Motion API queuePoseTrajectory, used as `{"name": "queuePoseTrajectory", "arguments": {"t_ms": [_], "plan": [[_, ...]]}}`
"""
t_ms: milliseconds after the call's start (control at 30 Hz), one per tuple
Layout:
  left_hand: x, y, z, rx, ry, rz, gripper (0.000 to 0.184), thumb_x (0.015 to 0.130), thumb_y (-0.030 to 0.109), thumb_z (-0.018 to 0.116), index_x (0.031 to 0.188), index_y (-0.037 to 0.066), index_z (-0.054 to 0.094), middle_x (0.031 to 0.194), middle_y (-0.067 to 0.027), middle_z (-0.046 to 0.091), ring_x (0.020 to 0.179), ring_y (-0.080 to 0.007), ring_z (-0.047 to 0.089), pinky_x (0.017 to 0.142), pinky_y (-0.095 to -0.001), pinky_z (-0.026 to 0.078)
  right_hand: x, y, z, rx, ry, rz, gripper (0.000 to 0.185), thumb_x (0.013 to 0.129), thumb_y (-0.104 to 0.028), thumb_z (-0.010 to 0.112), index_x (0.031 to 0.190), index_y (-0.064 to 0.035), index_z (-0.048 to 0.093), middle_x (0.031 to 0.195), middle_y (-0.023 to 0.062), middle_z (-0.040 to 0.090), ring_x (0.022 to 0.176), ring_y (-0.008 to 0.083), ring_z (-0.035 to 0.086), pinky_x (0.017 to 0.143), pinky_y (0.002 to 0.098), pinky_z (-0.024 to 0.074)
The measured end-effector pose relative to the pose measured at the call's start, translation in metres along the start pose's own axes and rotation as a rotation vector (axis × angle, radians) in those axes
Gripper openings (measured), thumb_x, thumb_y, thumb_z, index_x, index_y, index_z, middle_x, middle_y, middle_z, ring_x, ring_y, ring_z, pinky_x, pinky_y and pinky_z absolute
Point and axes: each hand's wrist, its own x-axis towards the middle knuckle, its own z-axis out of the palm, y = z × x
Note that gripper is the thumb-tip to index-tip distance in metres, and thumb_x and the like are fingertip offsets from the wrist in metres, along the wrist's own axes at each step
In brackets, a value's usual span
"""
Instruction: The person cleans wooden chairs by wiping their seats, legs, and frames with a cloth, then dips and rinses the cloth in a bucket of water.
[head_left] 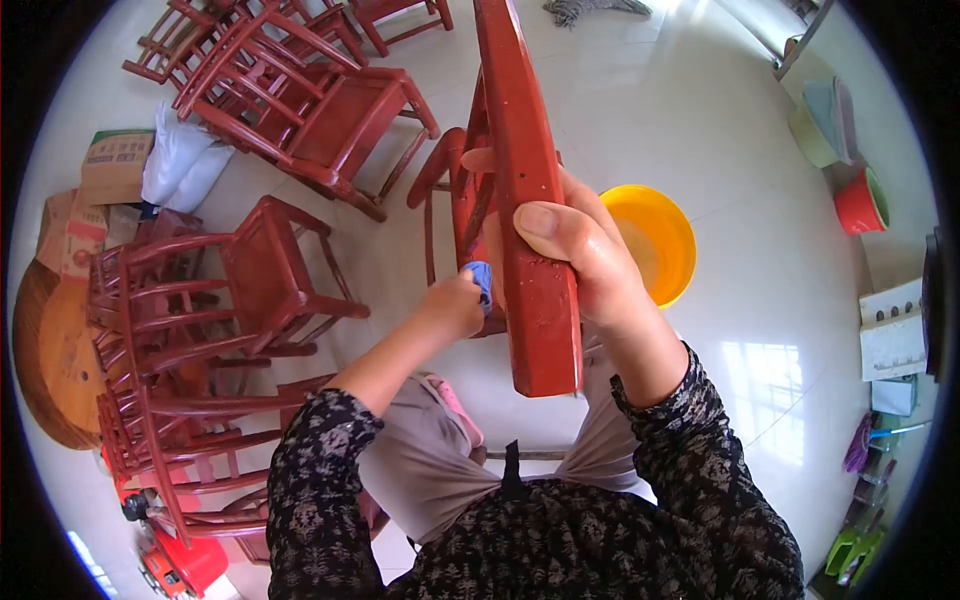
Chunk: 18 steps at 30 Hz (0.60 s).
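A red wooden chair part (pixel 540 300), broad and flat-faced with small drops or specks on it, rises close in front of me. My right hand (pixel 590 245) grips its right edge, thumb pressed on the front face and the other fingers behind. On the left side, my left hand (pixel 455 303) is closed around a bunched blue cloth (pixel 480 284), held against the chair's thinner red bars. The wood partly hides the cloth and the fingertips. Just right of my right hand, a yellow basin (pixel 660 240) sits on the floor.
Several red chairs (pixel 345 120) crowd the left and upper left, near cardboard boxes (pixel 115 170), a white bag (pixel 180 165) and a round wooden board (pixel 60 350). Along the right wall are a red bucket (pixel 858 205) and a green container (pixel 815 135).
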Motion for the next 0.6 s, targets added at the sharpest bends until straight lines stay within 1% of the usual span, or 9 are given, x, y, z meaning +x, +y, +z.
{"name": "queuePoseTrajectory", "arguments": {"t_ms": [33,100,200,233,267,333,433,533,600], "plan": [[-0.004,-0.008,0.011,0.004,-0.002,-0.003,0.03,0.076,0.016,0.055,0.105,0.01,0.06,0.108,-0.0192,0.055,0.097,-0.0337,0.056,0.079,-0.0389,0.047,0.0,0.0,0.0,0.005,0.0,-0.001,0.041,0.078,-0.03,0.056,0.105,0.0003,0.047,0.085,0.0012,0.051,0.076,0.008,0.048,0.065,0.0223,0.0407],[-0.015,-0.019,0.028,-0.444,0.172,0.229,0.034,0.073,0.01,0.056,0.106,0.006,0.058,0.11,-0.0179,0.05,0.101,-0.0328,0.051,0.085,-0.0413,0.043,0.001,-0.001,0.0,-0.017,-0.001,0.02,0.042,0.078,-0.03,0.056,0.105,0.0006,0.047,0.084,0.0019,0.051,0.075,0.0084,0.049,0.064,0.0228,0.0411],[-0.031,0.02,0.03,-0.309,0.374,0.41,0.037,0.072,0.005,0.054,0.109,0.004,0.055,0.11,-0.0162,0.047,0.104,-0.0315,0.044,0.087,-0.0435,0.039,0.001,0.003,0.001,0.012,0.025,-0.019,0.042,0.078,-0.031,0.056,0.104,0.0009,0.047,0.085,0.0026,0.051,0.075,0.0088,0.049,0.064,0.0231,0.0413],[-0.044,0.036,-0.001,-0.11,0.141,0.312,0.04,0.072,0.005,0.054,0.112,0.006,0.052,0.108,-0.0147,0.049,0.105,-0.0313,0.041,0.085,-0.0448,0.038,0.001,0.002,0.002,0.012,0.029,-0.021,0.042,0.078,-0.031,0.056,0.104,0.0009,0.047,0.085,0.0026,0.051,0.075,0.0088,0.049,0.064,0.0231,0.0413],[-0.041,0.03,0.006,-0.11,0.137,0.317,0.04,0.072,0.005,0.054,0.112,0.006,0.052,0.108,-0.0147,0.049,0.105,-0.0313,0.041,0.085,-0.0448,0.038,0.0,0.0,0.002,0.008,0.019,-0.007,0.042,0.078,-0.031,0.056,0.104,0.0009,0.047,0.085,0.0029,0.052,0.075,0.009,0.049,0.065,0.0232,0.0415],[-0.037,0.019,0.016,-0.09,0.216,0.461,0.037,0.072,0.004,0.053,0.11,0.005,0.053,0.102,-0.0136,0.051,0.1,-0.0311,0.045,0.079,-0.0426,0.04,-0.002,-0.001,0.003,0.009,0.019,0.002,0.043,0.078,-0.031,0.057,0.104,0.001,0.047,0.086,0.0031,0.052,0.076,0.0091,0.049,0.065,0.0234,0.0416],[-0.051,0.026,0.014,0.143,0.402,0.443,0.034,0.073,0.004,0.052,0.106,0.005,0.053,0.098,-0.0121,0.053,0.093,-0.0317,0.049,0.075,-0.0418,0.041,0.001,0.0,0.004,0.016,0.039,-0.006,0.042,0.077,-0.03,0.057,0.104,0.0009,0.047,0.087,0.0026,0.051,0.078,0.0088,0.049,0.067,0.0232,0.0414],[-0.056,0.031,0.036,-0.024,0.636,0.428,0.027,0.073,0.001,0.05,0.099,0.004,0.056,0.094,-0.0133,0.056,0.086,-0.0318,0.053,0.071,-0.041,0.042,0.002,0.002,0.003,0.022,0.034,-0.026,0.041,0.077,-0.029,0.058,0.104,0.0009,0.047,0.086,0.0016,0.051,0.078,0.0086,0.048,0.069,0.0231,0.0411],[-0.059,0.028,0.042,-0.015,0.574,0.432,0.024,0.073,0.001,0.05,0.096,0.003,0.057,0.093,-0.0142,0.057,0.085,-0.0321,0.054,0.071,-0.0412,0.043,0.0,-0.002,0.005,-0.016,0.044,-0.015,0.042,0.077,-0.03,0.058,0.103,0.0012,0.047,0.087,0.0014,0.05,0.079,0.0087,0.047,0.071,0.0232,0.0408]]}}
